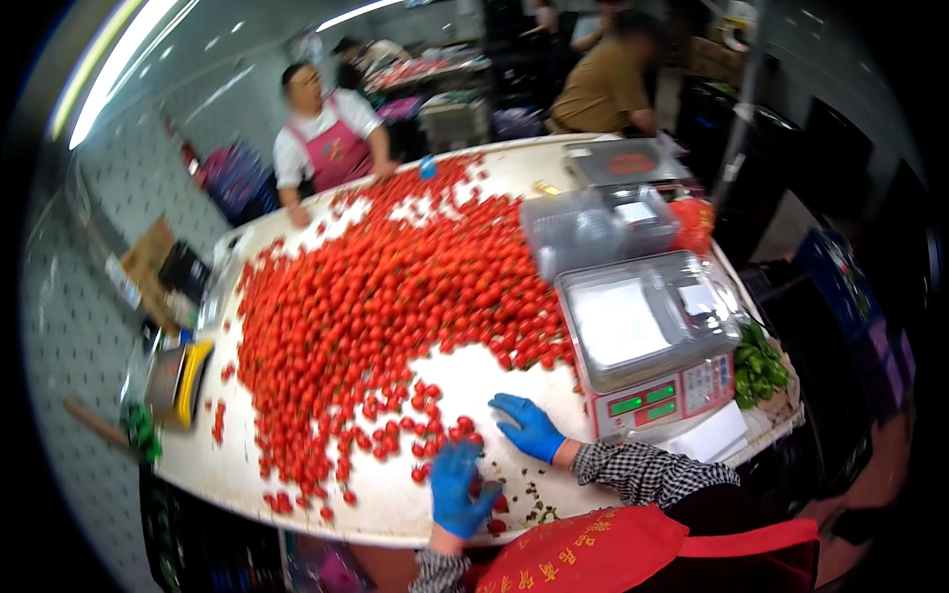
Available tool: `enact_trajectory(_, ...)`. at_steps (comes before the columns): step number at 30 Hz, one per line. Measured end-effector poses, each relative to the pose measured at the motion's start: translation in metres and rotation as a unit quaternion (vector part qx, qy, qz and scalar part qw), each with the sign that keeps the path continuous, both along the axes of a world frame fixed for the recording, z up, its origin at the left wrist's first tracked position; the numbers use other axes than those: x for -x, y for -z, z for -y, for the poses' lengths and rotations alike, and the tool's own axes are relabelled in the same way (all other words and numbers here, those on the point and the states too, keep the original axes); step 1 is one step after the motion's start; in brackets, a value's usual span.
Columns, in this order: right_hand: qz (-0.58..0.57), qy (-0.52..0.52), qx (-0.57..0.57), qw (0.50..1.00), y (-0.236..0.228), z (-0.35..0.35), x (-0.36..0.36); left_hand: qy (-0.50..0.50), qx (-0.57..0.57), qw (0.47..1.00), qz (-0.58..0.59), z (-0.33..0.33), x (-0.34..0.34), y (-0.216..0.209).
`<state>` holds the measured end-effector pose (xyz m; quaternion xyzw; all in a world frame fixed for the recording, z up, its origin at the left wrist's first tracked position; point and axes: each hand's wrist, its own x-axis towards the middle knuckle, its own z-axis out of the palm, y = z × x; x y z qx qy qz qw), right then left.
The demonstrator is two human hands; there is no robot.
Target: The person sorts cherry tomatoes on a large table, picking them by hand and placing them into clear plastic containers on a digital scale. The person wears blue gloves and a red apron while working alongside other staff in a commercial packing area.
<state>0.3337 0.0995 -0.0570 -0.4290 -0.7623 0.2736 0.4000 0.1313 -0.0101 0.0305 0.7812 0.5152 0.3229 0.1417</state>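
A broad heap of small red tomatoes (386,287) covers much of the white table (217,469). Loose tomatoes lie scattered along the heap's near edge. My left hand (459,494), in a blue glove, is low over the table's near edge, slightly blurred, with its fingers apart. A few tomatoes show beside its thumb and partly under it. To its right, my blue-gloved right hand (534,429) is stretched out flat just above or on the tabletop, pointing left, with nothing in it. Small green and dark bits (535,504) lie between my hands and my red apron (583,553).
Right of the heap, clear plastic boxes (643,321) sit on a scale (657,400) with green displays. More clear boxes (593,222) stand behind. Green leaves (759,366) lie at the right edge. A person in a pink apron (338,155) stands across the table.
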Motion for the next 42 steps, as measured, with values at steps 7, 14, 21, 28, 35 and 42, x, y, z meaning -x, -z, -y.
enact_trajectory(7,0.137,-0.018,-0.123,0.983,-0.003,0.012,-0.023,0.132,0.029,0.937,-0.323,0.021,-0.010,0.011)
enact_trajectory(14,0.160,-0.018,-0.113,0.980,-0.005,0.011,-0.023,-0.348,-0.038,0.891,-0.287,-0.076,0.089,-0.047)
enact_trajectory(21,0.121,-0.011,-0.134,0.984,-0.001,0.010,-0.021,0.101,-0.031,0.949,-0.296,-0.017,-0.027,-0.017)
enact_trajectory(28,0.116,-0.020,-0.099,0.988,-0.015,0.013,-0.020,-0.339,0.079,0.889,-0.299,-0.101,0.094,0.005)
enact_trajectory(35,0.080,-0.017,-0.096,0.992,-0.021,0.011,-0.019,-0.066,-0.031,0.970,-0.233,-0.079,0.025,-0.001)
enact_trajectory(42,0.034,0.019,-0.106,0.994,-0.012,0.009,-0.020,-0.034,0.049,0.909,-0.413,-0.114,-0.001,0.017)
